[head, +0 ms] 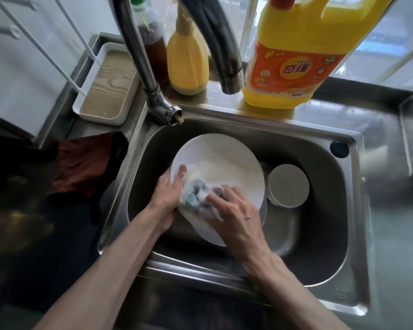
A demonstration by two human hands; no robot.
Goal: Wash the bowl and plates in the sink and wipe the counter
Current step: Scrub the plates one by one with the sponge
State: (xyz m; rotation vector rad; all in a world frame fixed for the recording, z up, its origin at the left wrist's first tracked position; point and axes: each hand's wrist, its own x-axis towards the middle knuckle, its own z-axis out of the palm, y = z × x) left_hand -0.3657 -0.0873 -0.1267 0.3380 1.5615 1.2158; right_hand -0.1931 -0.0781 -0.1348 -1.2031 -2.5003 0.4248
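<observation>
Worktop (391,222): steel, looks wet on the right side. Not wiped yet, I judge. Risk: suds and splash from the sink land on it, so more to wipe later.
Sink (361,210): set mid-worktop and holds all the dishes. Hard steel walls, so any dropped plate prob. chips.
Detergent jug (296,63): stands at the back edge, just behind the sink rim. Risk: a raised elbow or plate knocks it fwd into the basin onto the dishes.
Red cloth (81,165): lies at the left edge, beside the sink, well clear of the hands. Low risk, may get splashed.
Top plate (222,158): white, tilted up off the basin, soapy on its near half. Main risk: slick rim slides out of the L grip, esp. if the R side pushes hard.
Lower plate (210,236): white, lies under the top one, mostly hidden. Risk: top plate drops on it, both crack.
R hand (236,210): fingers bent over the scrub pad, pressing it onto the plate face; thumb hidden. Too much push = plate pivots.
L hand (167,194): clamped on the top plate's left rim, thumb on the face, fingers behind. Only hold on the plate, and it is wet.
Bowl (288,185): upside down in the sink, right of the plates, touching or just beside the top plate's rim, can't tell which. Risk: swinging plate knocks it.
Scrub pad (196,194): foamy, btw the two hands on the plate. Could slip off the near rim.
</observation>
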